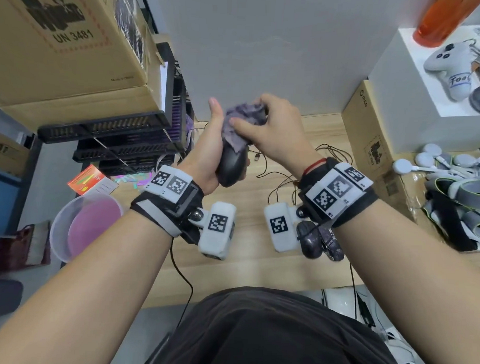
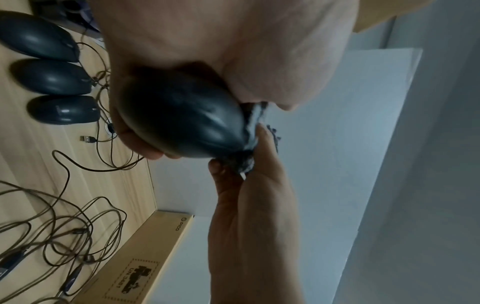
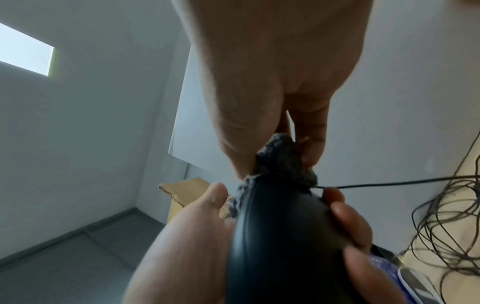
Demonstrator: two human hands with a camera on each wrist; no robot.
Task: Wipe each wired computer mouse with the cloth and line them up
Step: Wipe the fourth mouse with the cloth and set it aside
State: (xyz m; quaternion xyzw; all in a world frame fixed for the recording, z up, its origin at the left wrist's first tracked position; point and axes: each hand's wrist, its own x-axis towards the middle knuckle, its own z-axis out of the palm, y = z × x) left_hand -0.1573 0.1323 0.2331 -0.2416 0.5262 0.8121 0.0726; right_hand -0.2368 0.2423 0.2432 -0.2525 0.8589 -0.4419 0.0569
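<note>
My left hand (image 1: 221, 145) holds a black wired mouse (image 1: 232, 165) up above the wooden table (image 1: 257, 264), thumb on one side and fingers (image 3: 345, 216) on the other. My right hand (image 1: 249, 114) grips a crumpled purple-grey cloth (image 1: 242, 119) and presses it on the mouse's front end. In the left wrist view the held mouse (image 2: 182, 121) and the cloth (image 2: 249, 160) show, and three black mice (image 2: 52, 77) lie side by side on the table. Its thin cable (image 3: 389, 183) runs off to the right.
Tangled cables (image 2: 64, 216) and a USB plug (image 2: 88, 139) lie on the table. Cardboard boxes (image 1: 61, 39) and black crates (image 1: 112, 133) stand left; a box (image 1: 371, 137) and white box (image 1: 426, 106) right. A plastic bowl (image 1: 77, 225) sits off the left edge.
</note>
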